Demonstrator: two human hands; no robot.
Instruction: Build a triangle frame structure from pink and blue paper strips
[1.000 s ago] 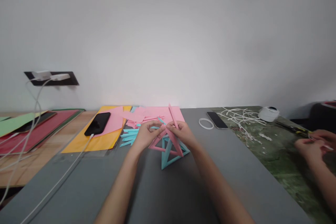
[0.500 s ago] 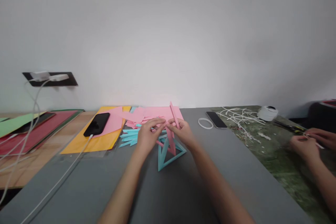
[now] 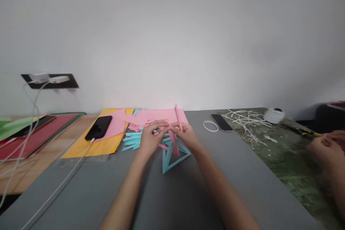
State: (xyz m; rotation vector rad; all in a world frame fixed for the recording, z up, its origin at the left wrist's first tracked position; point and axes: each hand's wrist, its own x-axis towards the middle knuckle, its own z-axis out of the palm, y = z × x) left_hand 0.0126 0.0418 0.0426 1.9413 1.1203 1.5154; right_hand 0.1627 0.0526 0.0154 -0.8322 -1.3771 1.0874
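My left hand (image 3: 153, 134) and my right hand (image 3: 185, 134) meet at the middle of the table, fingertips pinched on folded pink paper strips (image 3: 177, 114). One strip sticks up from my right fingers; another slants down between the hands. Below them stands a blue paper frame of triangular shape (image 3: 167, 167), with pink strips running into it. Where the strips join is hidden by my fingers. Close behind my left hand lie cut blue paper strips (image 3: 132, 141) and a pile of pink paper pieces (image 3: 137, 119).
On the left, a black phone (image 3: 99, 128) charges on a yellow envelope (image 3: 78, 146). A white ring (image 3: 210, 126) and another phone (image 3: 222, 122) lie right of centre. White cord pieces (image 3: 246, 118) and a white spool (image 3: 274, 115) sit farther right, near another person's hands (image 3: 326, 149).
My hands keep their pinch on the pink strips, almost unmoved. At the right, the other person's hands have shifted right and blurred.
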